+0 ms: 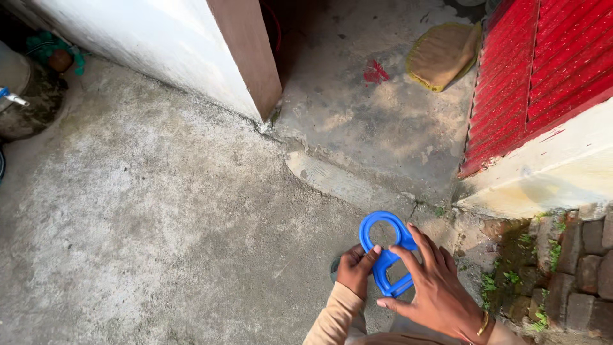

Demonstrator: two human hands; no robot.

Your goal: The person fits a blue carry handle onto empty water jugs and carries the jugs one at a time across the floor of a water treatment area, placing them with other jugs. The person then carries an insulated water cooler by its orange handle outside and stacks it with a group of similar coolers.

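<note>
A blue plastic ring-shaped piece with a round loop on top and a smaller loop below [385, 250] is held low in the middle of the head view. My left hand [355, 269] grips its left side with thumb and fingers. My right hand [436, 287] lies over its right side, fingers spread along the lower loop. A tan sleeve covers my left forearm and a thin bangle sits on my right wrist.
Rough concrete floor [159, 211] spreads to the left. A white wall with a brown door edge [246, 57] stands ahead. A red corrugated panel [543, 64] and brick edging [575, 268] are at right. A tan mat [444, 54] lies beyond.
</note>
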